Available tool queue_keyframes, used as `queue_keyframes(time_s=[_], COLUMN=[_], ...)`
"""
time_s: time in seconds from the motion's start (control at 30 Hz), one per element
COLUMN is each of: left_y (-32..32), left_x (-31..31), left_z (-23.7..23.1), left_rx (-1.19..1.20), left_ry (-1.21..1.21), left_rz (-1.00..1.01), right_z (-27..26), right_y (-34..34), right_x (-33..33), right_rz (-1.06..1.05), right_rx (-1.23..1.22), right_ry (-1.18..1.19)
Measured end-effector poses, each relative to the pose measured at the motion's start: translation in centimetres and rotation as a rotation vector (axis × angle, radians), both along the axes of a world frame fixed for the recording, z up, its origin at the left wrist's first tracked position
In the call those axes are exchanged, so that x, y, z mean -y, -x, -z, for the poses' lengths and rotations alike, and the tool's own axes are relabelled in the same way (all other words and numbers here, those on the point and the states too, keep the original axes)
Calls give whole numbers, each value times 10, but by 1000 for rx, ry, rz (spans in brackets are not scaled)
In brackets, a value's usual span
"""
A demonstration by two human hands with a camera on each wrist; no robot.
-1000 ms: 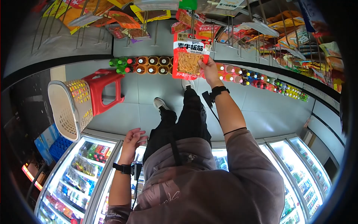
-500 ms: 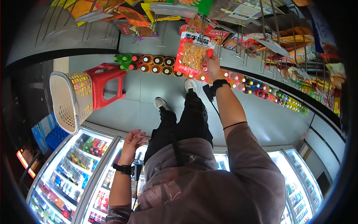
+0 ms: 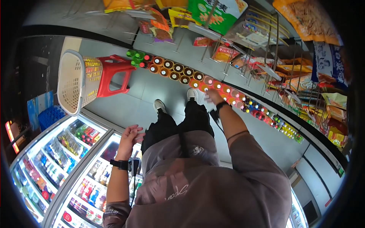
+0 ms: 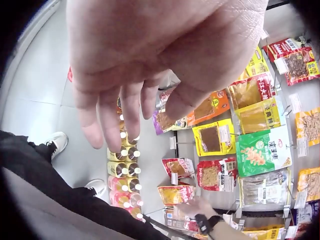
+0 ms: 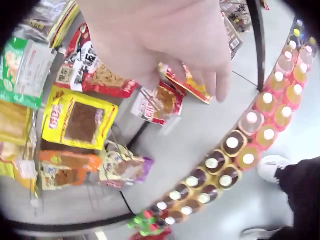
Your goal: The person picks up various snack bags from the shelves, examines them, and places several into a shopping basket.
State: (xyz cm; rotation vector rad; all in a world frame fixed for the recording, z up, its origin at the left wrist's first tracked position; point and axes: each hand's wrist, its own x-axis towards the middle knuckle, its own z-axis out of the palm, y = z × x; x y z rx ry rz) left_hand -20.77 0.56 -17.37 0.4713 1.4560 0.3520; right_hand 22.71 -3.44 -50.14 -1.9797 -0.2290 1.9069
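Observation:
My right hand (image 3: 213, 97) is lowered over the rows of bottles (image 3: 178, 67) on the floor, holding nothing, its fingers loosely extended. In the right wrist view, a red snack bag (image 5: 117, 82) with a clear front and black lettering hangs on the rack, partly hidden behind that hand. The same red bag (image 4: 216, 175) shows among the hanging packets in the left wrist view. Beside my left hip, my empty left hand (image 3: 131, 137) has relaxed, slightly bent fingers. Its palm and fingers cover the upper middle of the left wrist view.
Metal hooks carry a green snack bag (image 3: 215, 15), a yellow packet (image 5: 80, 122) and others. At left a cream basket (image 3: 70, 81) leans by a red plastic stool (image 3: 114, 79). Lit glass-door fridges (image 3: 95, 163) stand near my body.
My right hand held the red snack bag up at the rack; it has let go and moved down. The view has turned and shifted along the rack. The left hand stays by the hip.

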Motion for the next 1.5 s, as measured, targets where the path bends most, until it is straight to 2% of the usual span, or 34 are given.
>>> queue_keyframes(time_s=[0.03, 0.07, 0.13, 0.2, 0.27, 0.3, 0.33, 0.37, 0.47, 0.53, 0.57, 0.63, 0.67, 0.73, 0.77, 0.83, 0.93, 1.0, 1.07, 1.13, 1.2, 1.27, 1.3, 1.37, 1.5], left_y=[6, 17, 39, 74, 126, 153, 180, 211, 292, 338, 360, 398, 405, 413, 421, 436, 431, 434, 430, 420, 420, 424, 422, 414, 410], left_x=[-6, -13, -34, -69, -111, -135, -161, -189, -267, -311, -327, -351, -358, -370, -378, -387, -397, -403, -402, -404, -411, -421, -423, -428, -432], left_z=[-4, -7, -23, -39, -46, -49, -49, -41, -6, 29, 56, 108, 121, 145, 169, 222, 249, 282, 298, 290, 278, 269, 261, 249, 245], left_rx=[-1, 14, 17, 0, -21, -28, -45, -70, -168, -358, -347, -699, -687, -749, -737, -762, -831, -875, -943, -928, -922, -715, -713, -787, -627], left_ry=[-13, -80, -225, -366, -522, -594, -590, -586, -563, -355, -342, -100, -92, -142, -137, -326, -325, -319, -442, -403, -374, -241, -243, -257, -435], left_rz=[-14, -34, -88, -154, -215, -244, -352, -395, -317, -198, -206, 230, 231, 527, 526, 731, 771, 777, 678, 655, 633, 707, 704, 875, 759], right_z=[-18, -37, -71, -65, -104, -112, -118, -129, -189, -231, -262, -282, -291, -315, -319, -331, -349, -353, -361, -366, -371, -374, -374, -374, -372], right_y=[5, 16, 17, 7, 5, -4, -15, -21, -10, 19, 43, 73, 85, 123, 138, 164, 189, 195, 202, 206, 213, 217, 219, 223, 226], right_x=[20, 30, 46, 67, 64, 62, 61, 56, 35, 27, 18, 32, 38, 44, 48, 57, 51, 38, 28, 10, -6, -18, -22, -28, -22], right_rz=[-85, -107, -556, -568, -456, -344, -225, -209, -50, -20, -80, -176, -241, -311, -303, -303, -440, -413, -380, -273, -261, -284, -284, -265, -307], right_rx=[-31, 39, 142, 125, 197, 125, 55, 123, 290, 400, 472, 449, 424, 383, 370, 326, 273, 313, 354, 429, 442, 438, 442, 436, 428], right_ry=[-30, 42, -15, 15, 30, 49, 71, 42, -73, -144, -79, -110, -58, 21, 108, 181, 298, 325, 363, 292, 283, 266, 265, 228, 212])
